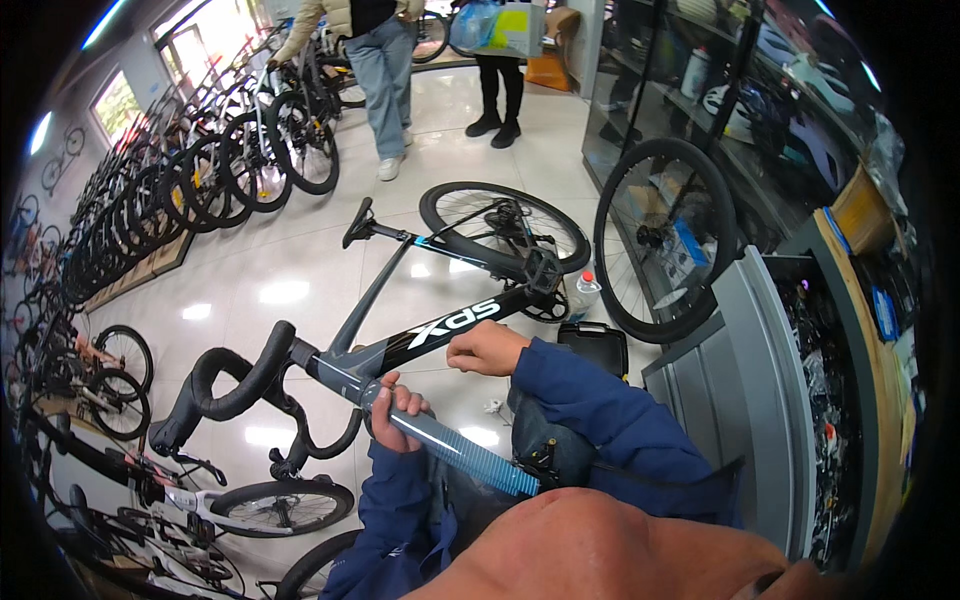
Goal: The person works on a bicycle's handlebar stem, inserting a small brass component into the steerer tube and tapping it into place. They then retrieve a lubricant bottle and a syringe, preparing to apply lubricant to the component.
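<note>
Bike lies across the middle of the scene, handlebar to the left, saddle farther off, fork slanting back toward the person. The left hand has its fingers closed around the top of the fork, thumb alongside. The right hand is loosely curled beside the down tube; its fingertips are turned away, so I cannot tell whether it holds or touches anything.

As far as can be judged, the handlebar, saddle and rear wheel are on, while the fork has no wheel in it, so that end looks unfinished. A loose wheel stands at right against the glass case; whether it belongs here is unclear. A bottle and black box sit near it.
</note>
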`<move>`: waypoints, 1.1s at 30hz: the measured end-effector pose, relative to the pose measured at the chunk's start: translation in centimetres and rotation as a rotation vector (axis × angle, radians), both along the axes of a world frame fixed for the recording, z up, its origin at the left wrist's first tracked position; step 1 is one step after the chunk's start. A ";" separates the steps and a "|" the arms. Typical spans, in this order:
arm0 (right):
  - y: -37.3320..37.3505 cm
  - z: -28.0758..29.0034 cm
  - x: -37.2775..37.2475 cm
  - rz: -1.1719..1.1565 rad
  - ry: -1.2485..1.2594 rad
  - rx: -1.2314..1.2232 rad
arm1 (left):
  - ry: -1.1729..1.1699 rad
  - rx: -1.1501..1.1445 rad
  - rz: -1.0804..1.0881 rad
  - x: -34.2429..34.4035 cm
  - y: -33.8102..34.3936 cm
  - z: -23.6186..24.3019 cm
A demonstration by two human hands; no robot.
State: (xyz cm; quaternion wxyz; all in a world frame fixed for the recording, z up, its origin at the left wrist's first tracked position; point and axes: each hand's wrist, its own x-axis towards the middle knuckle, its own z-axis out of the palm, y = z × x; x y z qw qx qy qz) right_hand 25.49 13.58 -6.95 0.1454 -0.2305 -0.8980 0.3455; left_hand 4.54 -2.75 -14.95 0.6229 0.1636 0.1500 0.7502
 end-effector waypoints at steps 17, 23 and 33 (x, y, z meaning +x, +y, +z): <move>0.6 2.1 -1.1 -0.128 0.348 0.034 | 0.033 0.005 0.002 0.2 -0.1 0.1; 0.9 5.3 -1.4 -0.238 0.479 -0.061 | 0.042 0.010 -0.007 0.1 -0.3 0.3; 1.2 3.0 -2.3 -0.159 0.484 -0.238 | 0.031 -0.071 0.035 0.2 -0.2 0.5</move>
